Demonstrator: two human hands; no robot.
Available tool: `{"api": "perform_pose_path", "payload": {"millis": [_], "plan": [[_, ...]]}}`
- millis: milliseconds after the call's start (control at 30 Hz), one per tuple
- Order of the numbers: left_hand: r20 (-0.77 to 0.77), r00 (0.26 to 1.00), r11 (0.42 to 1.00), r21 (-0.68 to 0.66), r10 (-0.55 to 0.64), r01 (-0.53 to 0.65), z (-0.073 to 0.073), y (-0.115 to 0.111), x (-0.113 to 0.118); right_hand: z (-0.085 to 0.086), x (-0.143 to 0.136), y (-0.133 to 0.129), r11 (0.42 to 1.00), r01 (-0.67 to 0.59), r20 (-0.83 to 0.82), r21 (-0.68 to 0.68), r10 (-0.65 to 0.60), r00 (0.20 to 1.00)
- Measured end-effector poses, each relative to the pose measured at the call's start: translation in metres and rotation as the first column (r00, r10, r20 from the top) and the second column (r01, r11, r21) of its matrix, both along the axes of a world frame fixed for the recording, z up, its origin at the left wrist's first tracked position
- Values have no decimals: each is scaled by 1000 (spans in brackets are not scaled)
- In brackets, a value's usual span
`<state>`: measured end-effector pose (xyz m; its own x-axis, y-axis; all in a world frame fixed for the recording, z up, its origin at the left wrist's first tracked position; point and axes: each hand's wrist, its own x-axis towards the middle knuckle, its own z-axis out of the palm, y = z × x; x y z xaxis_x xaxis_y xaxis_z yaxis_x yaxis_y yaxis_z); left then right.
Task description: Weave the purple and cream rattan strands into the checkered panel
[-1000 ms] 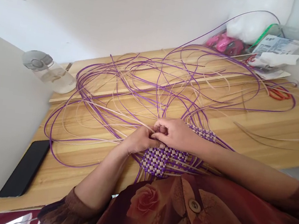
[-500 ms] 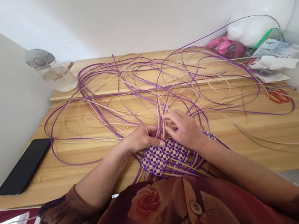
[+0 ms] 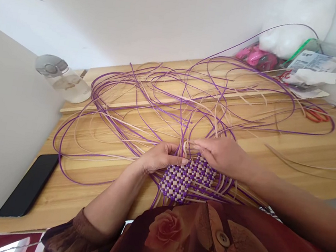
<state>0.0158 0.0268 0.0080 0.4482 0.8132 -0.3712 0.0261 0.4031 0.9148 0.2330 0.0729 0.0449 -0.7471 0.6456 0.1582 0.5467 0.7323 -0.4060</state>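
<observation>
A woven piece (image 3: 179, 180) in purple and beige lies at the front of the table, close to my body, with many loose strands fanning out from it. My left hand (image 3: 161, 158) grips its upper left edge, thumb on top of the weave and fingers curled behind upright strands. Just right of it, my right hand (image 3: 219, 152) pinches a beige strand (image 3: 185, 146) that bends into a small loop at the weave's upper edge. Part of the weave is hidden beneath my right hand.
Long purple and beige strands (image 3: 110, 109) sprawl in loops across the wooden table (image 3: 110, 214). A black phone (image 3: 29, 185) lies at left, a clear bottle (image 3: 67, 81) behind it. Orange-handled scissors (image 3: 317, 114), papers (image 3: 314, 76) and a pink bundle (image 3: 255, 57) sit at back right.
My right hand has moved right and slightly down, bending a beige strand over to the right. My left hand stays on the weave. The whole view has shifted slightly.
</observation>
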Motion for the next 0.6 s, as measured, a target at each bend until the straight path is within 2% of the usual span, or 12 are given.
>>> {"api": "perform_pose_path", "payload": {"millis": [33,100,167,233,300,400,533,567,600], "plan": [[-13,1000,1000,6,-2,2,1,0,0,-1,-1,-7,1000,-2,68,-16,3,998],[-54,999,999,34,-6,8,2,0,-1,-1,-4,-19,994,-26,100,-108,37,994],[-96,995,998,64,-12,18,2,0,-2,1,-8,-28,950,-44,53,-311,63,997],[-130,991,996,89,-16,28,2,0,-3,2,-12,-33,839,-6,11,-544,14,1000],[-154,988,993,114,-19,37,4,0,-3,1,-16,-36,676,41,-14,-736,-75,997],[-199,980,986,162,2,31,5,-1,0,-5,-22,-42,468,38,-68,-883,-207,976],[-324,945,967,251,50,35,6,-3,4,-10,-25,-51,313,-17,-109,-949,-280,954],[-344,937,963,266,55,41,6,-3,5,-10,-25,-52,290,-20,-102,-957,-270,958],[-351,934,961,274,63,38,5,-4,6,-8,-23,-52,300,-13,-89,-954,-243,966]]}}
